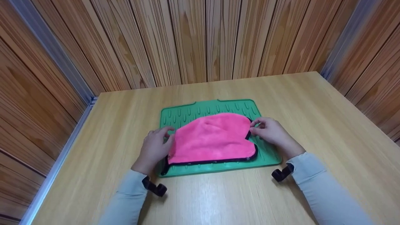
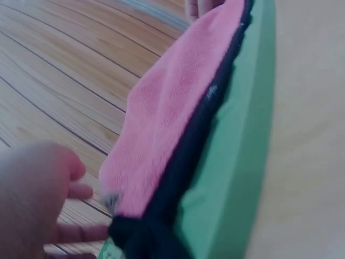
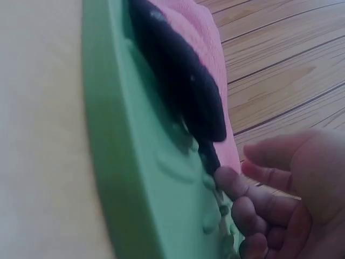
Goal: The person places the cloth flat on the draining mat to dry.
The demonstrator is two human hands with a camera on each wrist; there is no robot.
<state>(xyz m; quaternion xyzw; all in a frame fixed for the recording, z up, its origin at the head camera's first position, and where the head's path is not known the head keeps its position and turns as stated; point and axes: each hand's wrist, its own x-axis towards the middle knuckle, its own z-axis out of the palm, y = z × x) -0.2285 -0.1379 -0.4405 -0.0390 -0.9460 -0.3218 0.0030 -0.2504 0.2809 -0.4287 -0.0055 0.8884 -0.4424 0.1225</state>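
A pink plush mitt with black edging lies flat on a green ridged mat. Its thumb part points right, on the side nearer me. By the cuff at the left end is my left hand, fingers loosely bent. In the left wrist view, a gap shows between the thumb and the other fingers, with nothing held; one fingertip is close to the black cuff. My right hand is at the mitt's rounded tip. One fingertip touches the black edge there in the right wrist view, while the other fingers stay apart from it.
Beneath the mat is a light wooden table. Wood-panelled walls stand behind and at both sides. A black band with a small device is on each wrist, over the light sleeves.
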